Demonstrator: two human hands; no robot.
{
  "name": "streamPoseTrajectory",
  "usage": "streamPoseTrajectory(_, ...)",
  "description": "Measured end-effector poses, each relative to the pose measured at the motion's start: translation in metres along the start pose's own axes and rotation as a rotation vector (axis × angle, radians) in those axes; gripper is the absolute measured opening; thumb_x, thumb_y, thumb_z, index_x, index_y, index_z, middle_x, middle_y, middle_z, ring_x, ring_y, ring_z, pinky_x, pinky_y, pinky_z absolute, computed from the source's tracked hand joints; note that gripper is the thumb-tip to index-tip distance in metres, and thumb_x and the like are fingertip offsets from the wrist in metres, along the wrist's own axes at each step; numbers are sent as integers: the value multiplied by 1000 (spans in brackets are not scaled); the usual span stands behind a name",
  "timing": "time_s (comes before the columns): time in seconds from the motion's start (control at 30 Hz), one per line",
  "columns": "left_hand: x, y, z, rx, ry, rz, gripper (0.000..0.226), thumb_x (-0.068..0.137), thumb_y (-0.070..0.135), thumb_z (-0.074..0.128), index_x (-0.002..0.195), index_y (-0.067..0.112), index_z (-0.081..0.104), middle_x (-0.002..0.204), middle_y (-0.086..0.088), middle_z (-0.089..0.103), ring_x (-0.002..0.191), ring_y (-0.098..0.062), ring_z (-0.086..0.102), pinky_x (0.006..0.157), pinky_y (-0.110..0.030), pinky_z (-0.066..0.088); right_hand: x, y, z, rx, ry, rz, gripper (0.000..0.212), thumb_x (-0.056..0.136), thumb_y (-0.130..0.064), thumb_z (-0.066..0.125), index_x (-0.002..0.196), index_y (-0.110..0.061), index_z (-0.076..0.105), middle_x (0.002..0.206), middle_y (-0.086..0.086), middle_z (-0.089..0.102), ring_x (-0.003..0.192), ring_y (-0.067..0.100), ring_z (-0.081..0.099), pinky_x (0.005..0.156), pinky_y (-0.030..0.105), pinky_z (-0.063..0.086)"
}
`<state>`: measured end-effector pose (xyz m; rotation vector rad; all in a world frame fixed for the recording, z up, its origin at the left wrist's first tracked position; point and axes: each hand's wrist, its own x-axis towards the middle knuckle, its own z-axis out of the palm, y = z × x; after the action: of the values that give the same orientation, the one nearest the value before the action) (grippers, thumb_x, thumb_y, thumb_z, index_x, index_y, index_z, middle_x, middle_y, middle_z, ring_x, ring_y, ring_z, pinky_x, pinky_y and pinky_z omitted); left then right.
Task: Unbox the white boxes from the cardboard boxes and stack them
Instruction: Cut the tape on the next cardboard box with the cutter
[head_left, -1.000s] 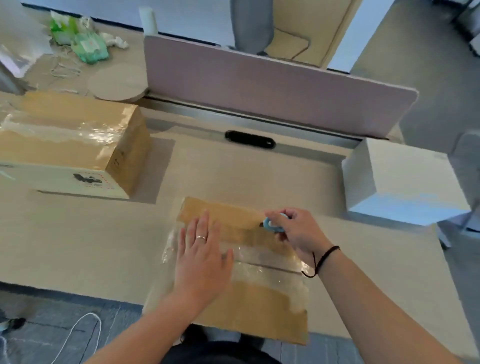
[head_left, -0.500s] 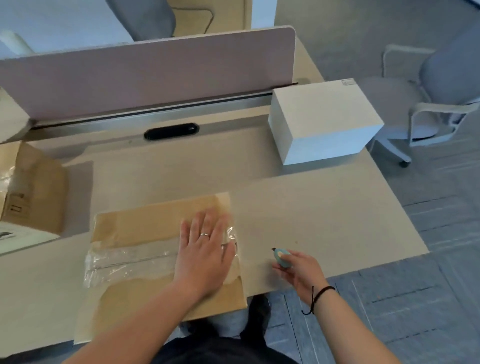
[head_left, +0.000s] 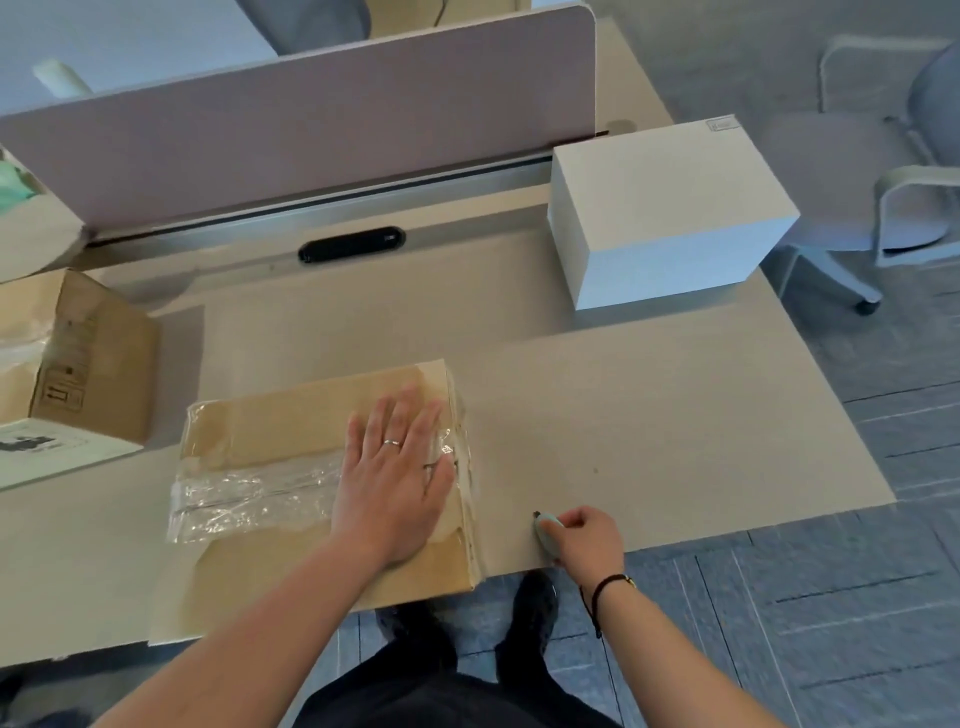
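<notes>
A taped cardboard box (head_left: 270, 431) lies at the desk's front edge, clear tape across its top. My left hand (head_left: 397, 473) rests flat on its right part, fingers spread. My right hand (head_left: 584, 535) holds a small light-blue cutter (head_left: 545, 527) against the desk surface just right of the box, near the front edge. One white box (head_left: 670, 208) stands at the back right of the desk. A second cardboard box (head_left: 78, 358) sits at the left edge, partly out of view.
A pink divider panel (head_left: 311, 119) runs along the back of the desk (head_left: 675, 415), with a black cable slot (head_left: 350, 244) below it. A grey office chair (head_left: 893, 171) stands to the right on the carpet. My feet show under the desk's front edge.
My right hand has carried the cutter off the box top, down to the desk at the box's right. The view swung right. My left hand stays flat on the box.
</notes>
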<state>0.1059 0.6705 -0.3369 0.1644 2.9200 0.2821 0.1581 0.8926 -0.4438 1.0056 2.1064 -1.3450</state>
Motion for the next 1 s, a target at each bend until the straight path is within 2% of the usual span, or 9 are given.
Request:
streamPoseTrajectory(0.1, 1, 1, 0, 6, 16, -3, 64, 98, 57, 22, 157, 39, 5, 167, 9, -10, 151, -13, -20, 124, -47, -6, -5, -2, -1, -51, 24, -27, 21, 76, -33, 73, 73, -15, 61, 71, 1, 69, 69, 22, 66, 69, 36, 56)
streamPoseTrajectory(0.17, 1, 1, 1, 5, 18, -6, 64, 98, 57, 20, 157, 39, 5, 167, 9, -9, 152, -13, -18, 124, -48, -5, -7, -1, -1, -104, 36, -47, 24, 79, -34, 71, 71, -16, 57, 71, 0, 65, 68, 18, 60, 63, 31, 48)
streamPoseTrajectory(0.27, 0, 0, 2, 15, 22, -4, 65, 97, 59, 18, 158, 39, 5, 167, 9, -9, 152, -13, -18, 124, -48, -4, -10, 5, -3, -195, 46, -61, 28, 83, -41, 68, 74, -17, 55, 75, 0, 63, 67, 16, 57, 58, 30, 41)
streamPoseTrajectory(0.5, -3, -2, 3, 13, 29, 13, 65, 98, 61, 13, 158, 39, 3, 166, 10, -11, 151, -12, -20, 124, -46, -6, -17, 15, -5, -345, 84, -119, 34, 92, -53, 58, 83, -21, 52, 84, -1, 62, 75, 20, 60, 60, 31, 44)
streamPoseTrajectory(0.67, -3, -12, -1, -36, -22, 44, 70, 97, 68, 9, 158, 36, 1, 165, 11, -13, 150, -11, -20, 124, -42, -7, -35, -4, -7, -418, 181, -167, 45, 94, -66, 43, 105, -23, 47, 89, -2, 63, 80, 22, 60, 64, 33, 45)
streamPoseTrajectory(0.73, -8, -22, -4, -77, -36, 46, 71, 97, 68, 13, 158, 34, 2, 166, 10, -11, 151, -9, -18, 124, -38, -5, -46, -21, -7, -352, 214, -240, 46, 94, -65, 44, 109, -22, 49, 87, -2, 66, 80, 21, 63, 68, 36, 50)
streamPoseTrajectory(0.83, -22, -44, -11, -108, -34, 10, 72, 97, 66, 20, 158, 34, 0, 166, 7, -10, 151, -11, -15, 124, -36, -4, -65, -60, -2, -152, 152, -398, 40, 95, -53, 54, 115, -19, 57, 82, -4, 65, 79, 12, 61, 74, 35, 51)
streamPoseTrajectory(0.93, -38, -67, -23, -201, 4, -60, 76, 97, 61, 37, 157, 38, -2, 166, 7, -8, 153, -16, -7, 124, -39, 1, -87, -102, 8, -77, 70, -517, 31, 96, -46, 58, 114, -21, 62, 91, -10, 64, 85, 3, 60, 74, 25, 48)
streamPoseTrajectory(1.0, -50, -87, -33, -280, 31, -133, 79, 96, 51, 49, 157, 39, 1, 167, 7, -5, 154, -20, 0, 125, -42, 6, -100, -121, 21, -110, 27, -547, 27, 96, -46, 58, 112, -25, 61, 98, -11, 63, 90, 3, 59, 78, 24, 47)
